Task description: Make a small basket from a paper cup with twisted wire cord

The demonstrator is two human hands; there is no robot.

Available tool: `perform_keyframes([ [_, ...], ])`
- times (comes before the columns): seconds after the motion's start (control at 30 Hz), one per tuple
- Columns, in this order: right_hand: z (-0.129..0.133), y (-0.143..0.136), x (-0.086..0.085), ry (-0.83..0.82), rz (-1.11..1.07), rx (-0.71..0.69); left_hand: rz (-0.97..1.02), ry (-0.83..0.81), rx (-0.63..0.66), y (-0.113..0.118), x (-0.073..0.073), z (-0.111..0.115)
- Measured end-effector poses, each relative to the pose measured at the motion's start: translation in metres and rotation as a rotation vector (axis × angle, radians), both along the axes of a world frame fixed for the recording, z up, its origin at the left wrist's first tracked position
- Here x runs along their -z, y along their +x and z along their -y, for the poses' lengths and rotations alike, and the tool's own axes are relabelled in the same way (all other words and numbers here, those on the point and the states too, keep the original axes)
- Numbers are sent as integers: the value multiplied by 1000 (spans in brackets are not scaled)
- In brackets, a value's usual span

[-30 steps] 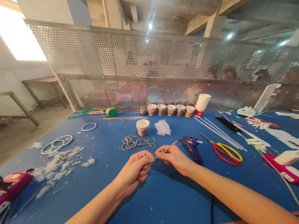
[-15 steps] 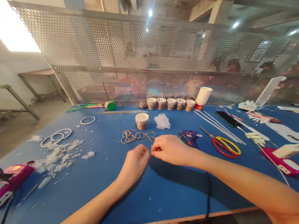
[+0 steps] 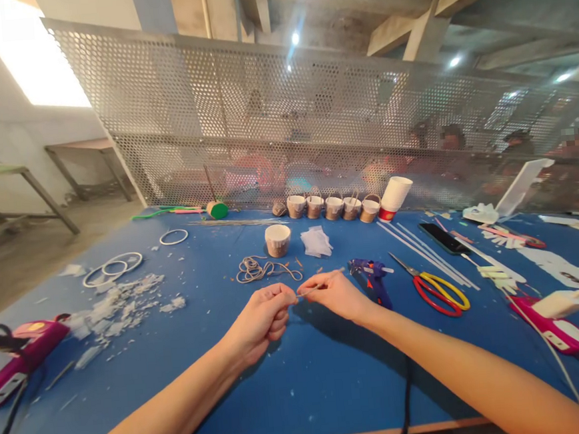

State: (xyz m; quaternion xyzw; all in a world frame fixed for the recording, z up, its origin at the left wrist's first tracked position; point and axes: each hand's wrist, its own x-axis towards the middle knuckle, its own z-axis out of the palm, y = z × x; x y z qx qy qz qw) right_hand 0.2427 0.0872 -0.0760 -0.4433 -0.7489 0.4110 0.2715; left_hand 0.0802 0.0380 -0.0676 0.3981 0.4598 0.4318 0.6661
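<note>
Near the middle of the table, my left hand [image 3: 267, 316] is curled with thumb and forefinger pinched together. My right hand [image 3: 338, 295] pinches too, its fingertips almost touching the left ones. Between them runs a short, thin tan cord [image 3: 304, 293], its ends hidden by the fingers. Just beyond my hands lies a loose coil of tan cord [image 3: 257, 269]. A small white cup wrapped in brown [image 3: 278, 240] stands behind the coil. Beside it is a stack of thin white squares [image 3: 316, 241]. A blue glue gun [image 3: 371, 279] lies right of my right hand.
Red-and-yellow scissors [image 3: 438, 290], white sticks [image 3: 425, 253] and a phone [image 3: 444, 238] lie at right. Several small handled buckets [image 3: 333, 207] and stacked paper cups [image 3: 395, 195] line the mesh screen [image 3: 184, 98]. White scraps [image 3: 120, 300], rings [image 3: 113, 269] and a pink power strip [image 3: 24, 351] are at left.
Both hands have turned slightly, showing more of the left hand's curled fingers and the thin cord between the fingertips. The whole view has shifted a little; the table things lie unchanged.
</note>
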Motion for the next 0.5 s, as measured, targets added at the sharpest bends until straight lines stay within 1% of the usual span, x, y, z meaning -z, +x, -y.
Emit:
perform_keyframes([
  [0.07, -11, 4, -4, -22, 17, -29, -164, 77, 40, -1, -1, 0],
  [0.13, -18, 7, -11, -36, 36, -86, -383, 196, 56, -1, 0, 1],
  [0.2, -23, 9, -19, -43, 71, -154, -582, 321, 66, 0, 2, 2],
  [0.27, -21, 8, -28, -40, 122, -211, -709, 418, 51, 0, 6, 3],
  [0.33, -14, 4, -35, -14, 165, -241, -774, 471, -6, 1, 9, 3],
  [0.37, -8, 2, -36, 31, 194, -239, -786, 477, -44, 1, 11, 3],
  [0.43, 6, -2, -37, 190, 284, -214, -765, 459, -115, 2, 13, 2],
  [0.5, 22, -5, -32, 382, 423, -182, -681, 420, -182, 2, 14, 0],
])
